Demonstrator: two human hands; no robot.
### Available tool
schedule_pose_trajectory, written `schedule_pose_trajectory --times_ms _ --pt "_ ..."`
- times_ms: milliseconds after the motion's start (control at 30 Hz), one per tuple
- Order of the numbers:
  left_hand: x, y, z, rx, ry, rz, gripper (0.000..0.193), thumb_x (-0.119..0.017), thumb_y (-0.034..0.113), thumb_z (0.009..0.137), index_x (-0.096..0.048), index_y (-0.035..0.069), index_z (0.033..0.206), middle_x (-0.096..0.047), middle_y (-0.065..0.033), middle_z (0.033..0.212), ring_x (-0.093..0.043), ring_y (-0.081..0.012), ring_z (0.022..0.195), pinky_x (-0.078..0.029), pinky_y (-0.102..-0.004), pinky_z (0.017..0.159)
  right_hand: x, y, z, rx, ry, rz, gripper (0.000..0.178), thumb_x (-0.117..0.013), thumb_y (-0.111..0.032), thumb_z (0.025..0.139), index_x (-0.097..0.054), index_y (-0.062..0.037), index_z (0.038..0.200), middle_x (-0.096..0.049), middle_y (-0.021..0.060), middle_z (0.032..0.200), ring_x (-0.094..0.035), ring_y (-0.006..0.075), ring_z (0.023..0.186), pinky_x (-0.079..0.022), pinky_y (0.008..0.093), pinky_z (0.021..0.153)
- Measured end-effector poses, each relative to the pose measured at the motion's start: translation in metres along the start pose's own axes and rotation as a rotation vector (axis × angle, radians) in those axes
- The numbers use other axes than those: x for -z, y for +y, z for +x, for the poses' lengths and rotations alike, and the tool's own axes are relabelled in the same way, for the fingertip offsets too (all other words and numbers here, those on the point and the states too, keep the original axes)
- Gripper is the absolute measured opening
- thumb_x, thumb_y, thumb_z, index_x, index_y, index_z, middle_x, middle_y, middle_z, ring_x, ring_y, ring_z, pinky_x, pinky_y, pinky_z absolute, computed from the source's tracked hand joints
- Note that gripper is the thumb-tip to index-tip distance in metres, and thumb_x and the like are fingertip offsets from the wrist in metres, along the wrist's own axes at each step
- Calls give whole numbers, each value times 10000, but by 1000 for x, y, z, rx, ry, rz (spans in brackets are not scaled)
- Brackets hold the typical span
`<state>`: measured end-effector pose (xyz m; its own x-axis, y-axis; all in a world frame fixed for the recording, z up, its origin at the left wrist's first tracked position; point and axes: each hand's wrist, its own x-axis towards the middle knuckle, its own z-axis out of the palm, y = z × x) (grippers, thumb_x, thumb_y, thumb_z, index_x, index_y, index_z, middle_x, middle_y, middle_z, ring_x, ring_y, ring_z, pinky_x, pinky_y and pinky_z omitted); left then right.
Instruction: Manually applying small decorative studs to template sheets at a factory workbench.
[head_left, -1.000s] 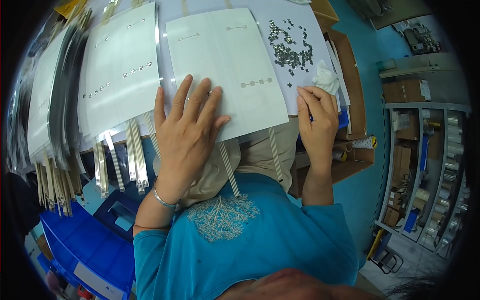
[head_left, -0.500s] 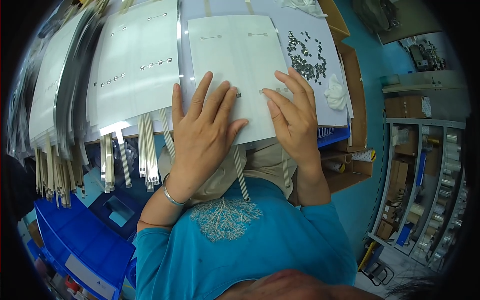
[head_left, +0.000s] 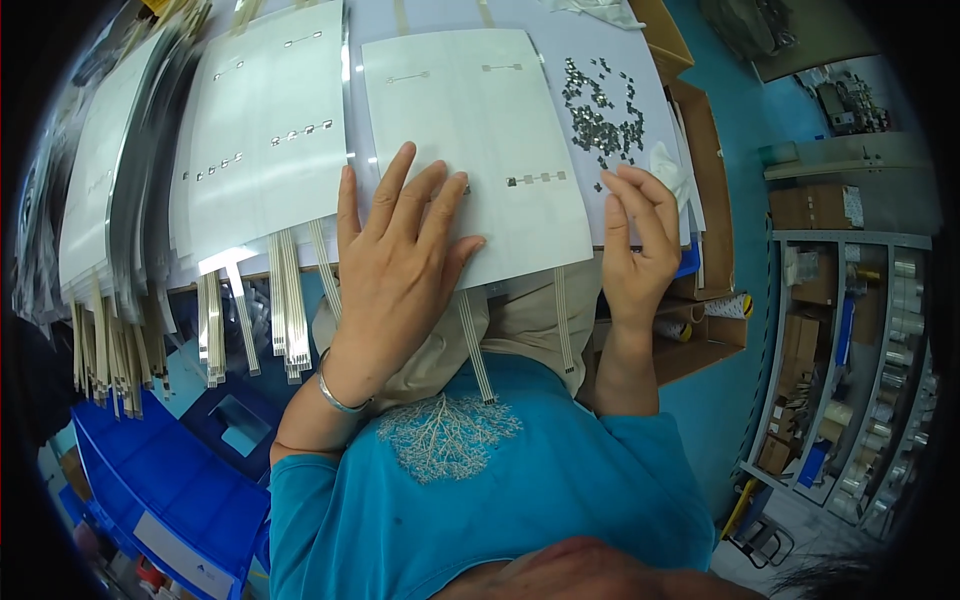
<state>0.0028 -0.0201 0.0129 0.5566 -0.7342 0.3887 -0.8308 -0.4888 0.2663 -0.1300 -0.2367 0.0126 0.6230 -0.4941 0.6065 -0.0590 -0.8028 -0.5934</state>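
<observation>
A white sheet (head_left: 480,120) lies on the table (head_left: 580,45), in front of the person, and its near edge reaches over the lap. The left hand (head_left: 400,240) rests flat on the left part of this white sheet; its grip is spread, and the little finger goes past the left edge. The right hand (head_left: 640,245) is just to the right of the white sheet, near the scattered dark pieces (head_left: 605,125). Its thumb and forefinger come close together, but I cannot tell whether this grip pinches a piece. On the right part of the white sheet there is a row of small pads (head_left: 540,178), with a dark square (head_left: 512,182) at its left end. Two striped strips (head_left: 475,345) hang from the near edge of the white sheet. A second sheet (head_left: 265,100) lies to its left.
</observation>
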Motion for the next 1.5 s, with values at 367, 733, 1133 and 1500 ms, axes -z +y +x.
schedule_pose_trajectory --times_ms 367,733,1133,1500 --pt "-16 26 11 -65 17 -41 539 -713 423 1008 -686 81 1424 -665 -81 1377 -591 -282 1400 -327 -615 1266 5 13 -6 107 -68 -267 181 -768 -24 988 -810 1 1162 -735 118 1118 -722 249 945 -584 368 837" --pt "-11 25 16 -102 -23 98 472 -717 360 1026 -692 156 1451 -673 -22 1461 -582 -260 1443 -304 -565 1299 25 19 -7 52 -99 -346 186 -768 -49 991 -824 -17 1165 -743 117 1144 -710 280 1037 -573 382 887" --pt "-11 23 11 -70 -14 -23 508 -749 327 997 -679 171 1475 -681 -11 1472 -599 -227 1422 -308 -572 1299 24 14 27 293 -322 -154 274 -796 -47 923 -851 -88 1187 -730 119 1354 -672 331 1199 -560 428 994" --pt "-13 19 13 -86 -17 -30 441 -717 301 1015 -704 157 1432 -671 -26 1466 -596 -233 1410 -295 -601 1291 0 21 51 511 -506 -151 308 -830 -64 880 -859 -144 1176 -681 120 1477 -599 348 1404 -526 471 1121"
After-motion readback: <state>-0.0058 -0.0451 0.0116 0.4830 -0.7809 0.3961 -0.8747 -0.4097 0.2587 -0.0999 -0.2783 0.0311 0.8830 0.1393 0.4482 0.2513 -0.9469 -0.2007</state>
